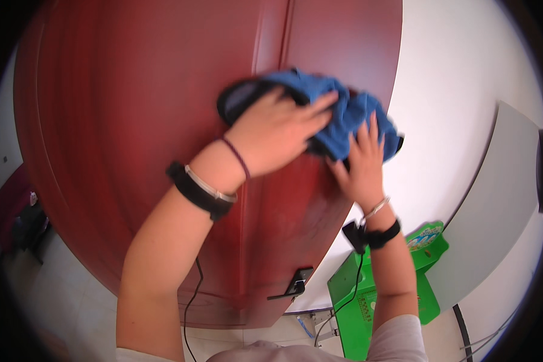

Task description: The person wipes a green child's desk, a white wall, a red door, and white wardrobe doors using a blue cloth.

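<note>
A blue cloth [320, 90] with black edging lies bunched against the tall, dark red door [145, 78], near the door's right edge. My left hand [280, 130] rests on the cloth's left part, its fingers stretched out toward the right and somewhat smeared by motion. On the cloth's lower right, my right hand [365, 160] lies with spread fingers pointing up. Both palms face the door, and the cloth is between them and its surface. What is under the cloth is hidden.
A black door handle [295, 288] juts out low on the door. Right of it stands a bright green plastic piece [350, 289] with a decorated panel. A white wall [440, 78] and a grey board [489, 199] are at right. Black cables [190, 301] hang by both arms.
</note>
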`<move>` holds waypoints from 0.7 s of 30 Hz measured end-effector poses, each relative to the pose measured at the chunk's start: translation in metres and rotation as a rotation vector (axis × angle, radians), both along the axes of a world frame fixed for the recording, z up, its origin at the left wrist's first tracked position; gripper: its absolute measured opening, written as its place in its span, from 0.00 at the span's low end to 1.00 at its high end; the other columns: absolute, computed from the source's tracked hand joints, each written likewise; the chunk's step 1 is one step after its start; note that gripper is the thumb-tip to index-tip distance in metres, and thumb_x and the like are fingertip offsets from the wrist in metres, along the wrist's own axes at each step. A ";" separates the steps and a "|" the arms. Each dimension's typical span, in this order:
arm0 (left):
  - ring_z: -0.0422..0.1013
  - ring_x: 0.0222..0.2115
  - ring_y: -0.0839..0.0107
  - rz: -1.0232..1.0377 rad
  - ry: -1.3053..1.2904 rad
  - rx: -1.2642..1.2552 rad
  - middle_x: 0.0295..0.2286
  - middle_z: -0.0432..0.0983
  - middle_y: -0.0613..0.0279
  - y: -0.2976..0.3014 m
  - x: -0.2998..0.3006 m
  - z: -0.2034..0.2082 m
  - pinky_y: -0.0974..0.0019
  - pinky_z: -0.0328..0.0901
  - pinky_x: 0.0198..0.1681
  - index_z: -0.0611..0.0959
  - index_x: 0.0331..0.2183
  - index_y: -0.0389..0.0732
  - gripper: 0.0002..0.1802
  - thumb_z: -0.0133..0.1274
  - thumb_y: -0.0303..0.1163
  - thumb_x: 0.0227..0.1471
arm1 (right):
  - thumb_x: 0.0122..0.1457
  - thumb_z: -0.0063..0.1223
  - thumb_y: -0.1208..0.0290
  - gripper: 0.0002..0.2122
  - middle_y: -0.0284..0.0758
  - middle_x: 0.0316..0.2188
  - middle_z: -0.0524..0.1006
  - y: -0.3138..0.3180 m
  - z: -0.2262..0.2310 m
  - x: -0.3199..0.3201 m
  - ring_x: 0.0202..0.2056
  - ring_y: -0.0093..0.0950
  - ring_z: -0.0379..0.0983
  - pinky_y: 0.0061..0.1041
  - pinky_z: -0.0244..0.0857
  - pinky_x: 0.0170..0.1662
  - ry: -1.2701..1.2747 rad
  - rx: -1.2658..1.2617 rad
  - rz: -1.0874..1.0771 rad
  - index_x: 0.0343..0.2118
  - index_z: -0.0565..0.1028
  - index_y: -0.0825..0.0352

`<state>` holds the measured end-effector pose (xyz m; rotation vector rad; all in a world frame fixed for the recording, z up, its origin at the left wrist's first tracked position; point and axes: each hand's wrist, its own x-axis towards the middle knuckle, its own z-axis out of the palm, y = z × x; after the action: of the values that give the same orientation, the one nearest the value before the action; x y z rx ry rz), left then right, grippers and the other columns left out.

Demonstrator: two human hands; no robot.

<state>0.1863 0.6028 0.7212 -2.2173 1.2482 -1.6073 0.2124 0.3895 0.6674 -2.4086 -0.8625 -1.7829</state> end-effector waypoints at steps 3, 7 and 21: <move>0.61 0.50 0.65 0.053 -0.075 -0.064 0.56 0.54 0.63 -0.005 0.009 0.036 0.54 0.54 0.50 0.70 0.47 0.42 0.25 0.52 0.32 0.43 | 0.47 0.54 0.64 0.29 0.38 0.60 0.51 0.001 0.053 0.006 0.61 0.45 0.42 0.54 0.40 0.56 -0.119 0.021 0.019 0.54 0.62 0.62; 0.58 0.52 0.65 0.106 -0.059 -0.111 0.56 0.53 0.63 -0.015 0.008 0.028 0.56 0.51 0.51 0.70 0.48 0.42 0.27 0.52 0.32 0.42 | 0.47 0.54 0.63 0.30 0.38 0.60 0.50 0.007 0.047 0.004 0.61 0.45 0.42 0.54 0.40 0.56 -0.079 0.074 0.076 0.55 0.61 0.62; 0.68 0.43 0.61 0.143 0.489 -0.072 0.47 0.67 0.61 -0.003 -0.029 -0.265 0.60 0.63 0.44 0.76 0.40 0.38 0.18 0.46 0.27 0.43 | 0.44 0.55 0.62 0.18 0.39 0.54 0.61 -0.003 -0.264 -0.031 0.54 0.44 0.57 0.50 0.58 0.43 0.418 -0.181 0.209 0.39 0.73 0.65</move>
<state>0.1574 0.5993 0.4562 -2.7813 1.1022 -1.1094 0.1811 0.3868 0.4038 -2.5413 -1.2018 -1.1159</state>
